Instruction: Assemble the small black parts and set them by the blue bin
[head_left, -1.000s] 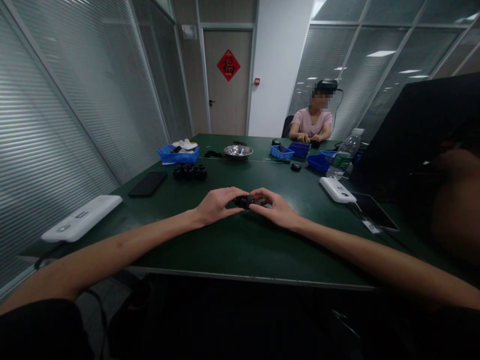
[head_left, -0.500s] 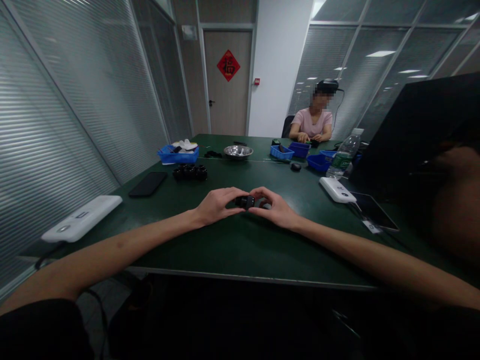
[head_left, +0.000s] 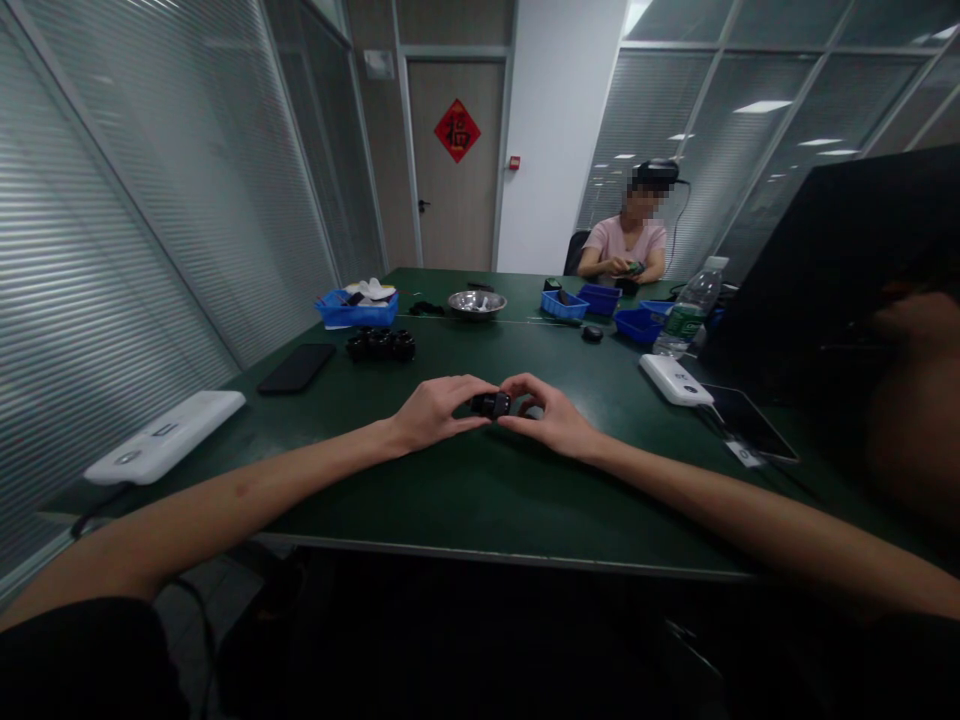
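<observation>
A small black cylindrical part is held between both hands just over the green table; its exact kind is too small to tell. My left hand grips it from the left, fingers above and thumb below. From the right, my right hand closes on its other end with thumb and fingertips. Part of the piece is hidden by the fingers. Beyond my left hand stands a cluster of black round pieces, and a black phone lies to its left.
White power banks lie at left and right. Farther back are a blue basket, a metal bowl, blue bins and a water bottle. A co-worker sits across the table; a dark monitor stands at right.
My hands and the black part stay almost in place. Across the table, the co-worker's hands have lifted and now hold a small greenish thing.
</observation>
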